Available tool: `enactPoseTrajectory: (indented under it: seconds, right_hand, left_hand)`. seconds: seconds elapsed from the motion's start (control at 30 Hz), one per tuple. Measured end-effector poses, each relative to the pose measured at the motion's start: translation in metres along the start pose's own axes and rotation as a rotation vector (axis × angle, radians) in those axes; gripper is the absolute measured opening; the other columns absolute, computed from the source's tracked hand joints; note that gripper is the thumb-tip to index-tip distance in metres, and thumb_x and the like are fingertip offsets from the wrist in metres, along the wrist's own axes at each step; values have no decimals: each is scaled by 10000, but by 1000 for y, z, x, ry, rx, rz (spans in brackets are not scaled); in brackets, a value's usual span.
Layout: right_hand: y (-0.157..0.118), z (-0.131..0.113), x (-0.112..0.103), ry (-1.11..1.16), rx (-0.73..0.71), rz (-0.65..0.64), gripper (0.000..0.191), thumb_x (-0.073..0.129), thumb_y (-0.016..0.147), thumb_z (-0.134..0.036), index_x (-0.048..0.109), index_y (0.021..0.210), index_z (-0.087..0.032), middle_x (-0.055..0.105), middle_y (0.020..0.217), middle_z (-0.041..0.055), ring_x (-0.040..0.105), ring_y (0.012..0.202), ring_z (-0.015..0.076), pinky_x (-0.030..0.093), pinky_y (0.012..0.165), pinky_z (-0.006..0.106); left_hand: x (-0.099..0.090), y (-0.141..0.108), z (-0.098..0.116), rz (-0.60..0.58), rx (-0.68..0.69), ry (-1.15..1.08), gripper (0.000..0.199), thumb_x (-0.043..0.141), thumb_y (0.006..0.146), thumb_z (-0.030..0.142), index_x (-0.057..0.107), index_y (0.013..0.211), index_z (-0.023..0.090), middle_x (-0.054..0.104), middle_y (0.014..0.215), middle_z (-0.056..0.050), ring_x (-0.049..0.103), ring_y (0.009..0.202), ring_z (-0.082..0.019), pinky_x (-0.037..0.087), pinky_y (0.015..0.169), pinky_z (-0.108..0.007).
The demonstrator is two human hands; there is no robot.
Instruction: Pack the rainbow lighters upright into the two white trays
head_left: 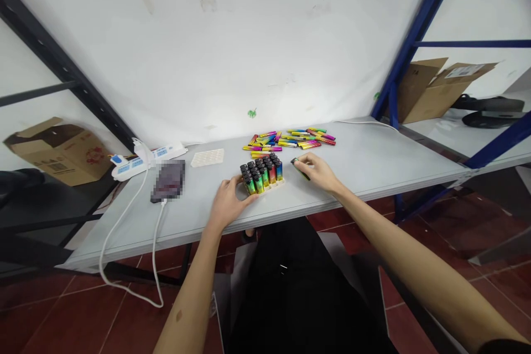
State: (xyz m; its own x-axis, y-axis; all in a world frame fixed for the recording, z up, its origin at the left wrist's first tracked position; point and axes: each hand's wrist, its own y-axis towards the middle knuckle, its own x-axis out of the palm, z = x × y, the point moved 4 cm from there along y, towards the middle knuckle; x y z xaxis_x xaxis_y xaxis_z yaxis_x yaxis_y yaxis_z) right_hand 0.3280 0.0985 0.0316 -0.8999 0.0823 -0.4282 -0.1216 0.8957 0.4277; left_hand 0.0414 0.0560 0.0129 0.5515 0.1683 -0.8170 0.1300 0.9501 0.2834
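Several lighters (266,177) with black tops and shiny green, red and blue bodies stand upright in rows in a pale holder tray (274,186). My left hand (229,200) grips the left end of this tray, thumb along the front and fingers round the side. To the right of the tray, my right hand (317,170) is closed on a single lighter (301,168), tilted just over the table, its body partly hidden by the fingers. Behind the tray lie loose shiny multicoloured sleeves (288,139) in a scattered pile.
A second pale tray (207,157) lies flat to the left. Further left are a phone (168,181) on a white cable and a power strip (149,160). The grey table (373,160) meets a white wall; blue posts and cardboard boxes (443,88) stand at the right.
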Motion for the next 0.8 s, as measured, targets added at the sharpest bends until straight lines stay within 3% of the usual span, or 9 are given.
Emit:
enactPoseTrajectory:
  seconds: [0.17,0.37,0.63,0.8]
  right_hand:
    - [1,-42,28,48,-52,-183,315,623,850,-500,660,900,-191,694,923,48,597,747,169,465,701,304]
    - [-3,-61,48,-138,-126,-233,194,630,882,-336,587,1046,-241,727,962,6,656,745,165,480,699,289]
    - [-1,-73,51,-543,-183,-238,198,567,933,-323,590,1122,-270,752,1017,18,684,849,222,406,651,284]
    - [3,-81,48,-646,-196,-274,173,566,926,-298,625,1083,-258,742,1051,29,672,875,229,379,646,289]
  left_hand:
    - [0,0,2,3,11,-6,631,693,790,554,498,1308,252,646,1230,-63,500,1234,-283,451,991,-401]
    - [1,0,0,9,11,-7,627,698,787,543,503,1306,250,648,1215,-70,501,1230,-293,450,986,-407]
    - [1,1,0,1,13,-4,618,688,792,552,514,1296,239,640,1229,-70,497,1221,-288,442,997,-413]
    - [1,1,-1,4,11,-1,621,694,786,548,514,1294,240,647,1205,-73,504,1216,-293,451,980,-412]
